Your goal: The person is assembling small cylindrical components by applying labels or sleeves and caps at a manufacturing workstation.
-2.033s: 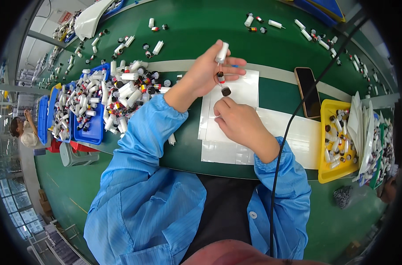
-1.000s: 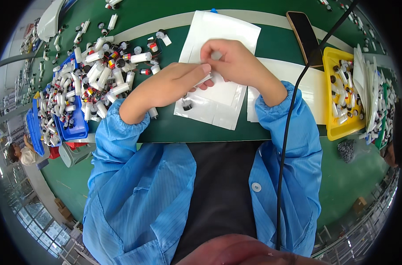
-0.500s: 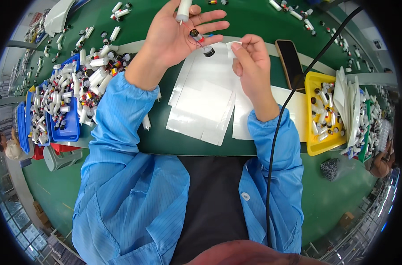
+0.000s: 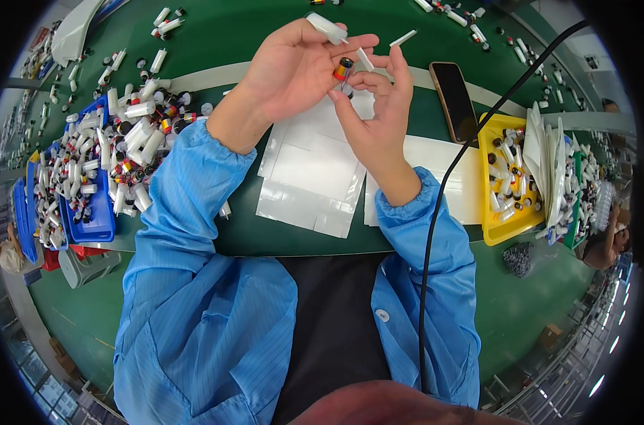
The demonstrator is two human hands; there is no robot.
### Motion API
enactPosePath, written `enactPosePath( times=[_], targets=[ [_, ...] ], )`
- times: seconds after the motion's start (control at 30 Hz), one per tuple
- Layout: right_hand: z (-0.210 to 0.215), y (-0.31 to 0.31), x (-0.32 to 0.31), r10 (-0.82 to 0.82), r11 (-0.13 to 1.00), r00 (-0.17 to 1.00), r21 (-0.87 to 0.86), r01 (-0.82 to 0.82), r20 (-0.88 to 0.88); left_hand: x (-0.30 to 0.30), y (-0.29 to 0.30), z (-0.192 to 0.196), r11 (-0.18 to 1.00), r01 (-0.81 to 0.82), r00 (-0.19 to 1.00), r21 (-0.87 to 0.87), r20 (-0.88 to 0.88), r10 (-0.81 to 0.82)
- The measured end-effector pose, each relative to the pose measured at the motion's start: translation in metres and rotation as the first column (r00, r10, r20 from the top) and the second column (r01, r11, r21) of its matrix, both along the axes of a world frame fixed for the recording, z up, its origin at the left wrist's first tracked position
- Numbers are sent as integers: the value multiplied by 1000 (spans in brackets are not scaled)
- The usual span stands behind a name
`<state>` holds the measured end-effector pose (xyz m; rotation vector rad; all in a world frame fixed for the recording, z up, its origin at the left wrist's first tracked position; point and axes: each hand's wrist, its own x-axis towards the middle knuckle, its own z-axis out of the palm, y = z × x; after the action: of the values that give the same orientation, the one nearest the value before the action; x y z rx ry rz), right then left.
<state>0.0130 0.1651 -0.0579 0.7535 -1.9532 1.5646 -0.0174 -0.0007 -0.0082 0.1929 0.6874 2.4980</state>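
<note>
Closing in on my left hand (image 4: 283,74) from four o'clock, my right hand (image 4: 377,124) is bearing a slim white strip (image 4: 403,38) at its index fingertip, its hold unclear. My left is pinching a white plastic cylinder (image 4: 327,28) at one o'clock. I'm probably positioning strips; the next move is needing steadiness.

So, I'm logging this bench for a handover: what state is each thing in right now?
White tube: tilted, held
Left grip: palm up, thumb clamped on the tube
Red-and-black piece: between the grips
Right grip: fingers part curled, hold unclear
Phone: lying flat, screen dark
White sheets: flat, overlapping
Nearest blue tray: piled with tubes
Yellow tray: part filled, bottom showing
</note>
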Motion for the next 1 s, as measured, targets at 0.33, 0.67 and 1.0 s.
enactPosePath(
  times=[0.33,0.67,1.0],
  targets=[
    [3,7,-3,9,999,999,-36,-8,41,1,1,-3,766,-165,926,-621,-364,-97],
    [7,14,-6,-7,998,995,-55,12,100,-1,3,-7,711,-318,839,-627,-536,-98],
    [10,15,-8,-58,998,998,25,58,2,0,5,-7,803,-235,906,-548,-422,-23]
  ],
)
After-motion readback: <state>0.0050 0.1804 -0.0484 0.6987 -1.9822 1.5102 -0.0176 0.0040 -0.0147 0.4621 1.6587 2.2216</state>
